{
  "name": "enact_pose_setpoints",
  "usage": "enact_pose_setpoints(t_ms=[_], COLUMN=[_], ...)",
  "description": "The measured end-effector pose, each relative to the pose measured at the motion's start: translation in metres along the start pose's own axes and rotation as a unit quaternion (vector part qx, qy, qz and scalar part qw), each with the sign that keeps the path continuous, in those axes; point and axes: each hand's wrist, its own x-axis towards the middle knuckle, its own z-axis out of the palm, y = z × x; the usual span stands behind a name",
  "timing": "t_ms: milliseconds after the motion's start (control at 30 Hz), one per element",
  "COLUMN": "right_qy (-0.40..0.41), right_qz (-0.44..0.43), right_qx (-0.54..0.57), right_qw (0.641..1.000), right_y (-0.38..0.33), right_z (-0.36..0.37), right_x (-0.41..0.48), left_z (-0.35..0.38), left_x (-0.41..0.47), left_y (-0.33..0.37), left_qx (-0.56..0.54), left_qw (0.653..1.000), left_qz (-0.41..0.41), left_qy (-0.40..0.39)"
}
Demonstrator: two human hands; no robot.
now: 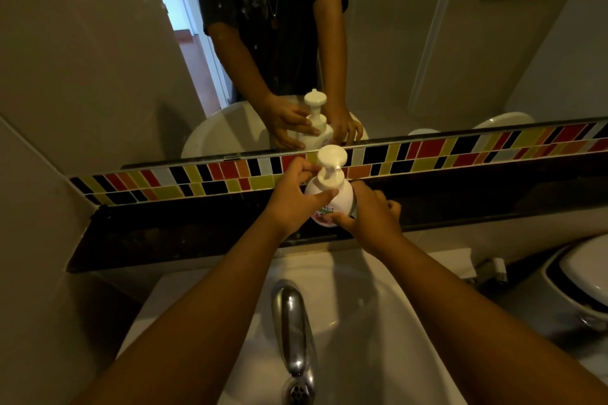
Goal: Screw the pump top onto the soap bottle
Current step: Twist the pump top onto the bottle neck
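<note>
A white soap bottle (339,199) with a pink label stands upright on the dark ledge (197,230) behind the sink. Its cream pump top (330,159) sits on the bottle's neck, nozzle head up. My left hand (296,199) wraps the upper part: fingers behind the pump collar, thumb across the bottle's shoulder. My right hand (368,214) grips the bottle's lower body from the right, thumb over the label. The thread between pump and bottle is hidden by my fingers.
A chrome tap (292,325) rises over the white sink (378,306) below my arms. A strip of coloured tiles (460,149) and a mirror (98,59) stand right behind the ledge. A white toilet (579,276) sits at the right edge.
</note>
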Motion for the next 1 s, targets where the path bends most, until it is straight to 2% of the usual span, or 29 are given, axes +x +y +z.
enact_pose_setpoints(t_ms=[167, 367, 500, 633, 733, 833, 1000], right_qy=[-0.011, -0.085, -0.165, -0.183, -0.16, -0.091, 0.026], right_qz=[0.003, 0.001, -0.017, -0.051, -0.053, -0.029, -0.023], right_qx=[0.008, 0.028, 0.077, 0.152, 0.189, 0.21, 0.152], right_qw=[1.0, 0.996, 0.983, 0.97, 0.967, 0.973, 0.988], right_y=[-0.002, -0.007, -0.014, -0.028, -0.041, -0.044, -0.045], right_z=[-0.003, -0.014, -0.032, -0.053, -0.048, -0.034, -0.023], right_x=[-0.002, -0.002, 0.008, 0.011, 0.007, 0.002, -0.002], left_z=[-0.008, -0.023, -0.027, -0.027, -0.026, -0.025, -0.025], left_x=[0.005, 0.012, 0.012, 0.01, 0.01, 0.009, 0.007], left_y=[0.001, -0.002, -0.004, -0.007, -0.01, -0.012, -0.012], left_qx=[0.043, 0.127, 0.122, 0.117, 0.11, 0.107, 0.108], left_qw=[0.998, 0.981, 0.98, 0.982, 0.984, 0.986, 0.987], left_qz=[0.01, -0.045, -0.058, -0.061, -0.066, -0.061, -0.054], left_qy=[-0.046, -0.14, -0.146, -0.133, -0.12, -0.112, -0.106])
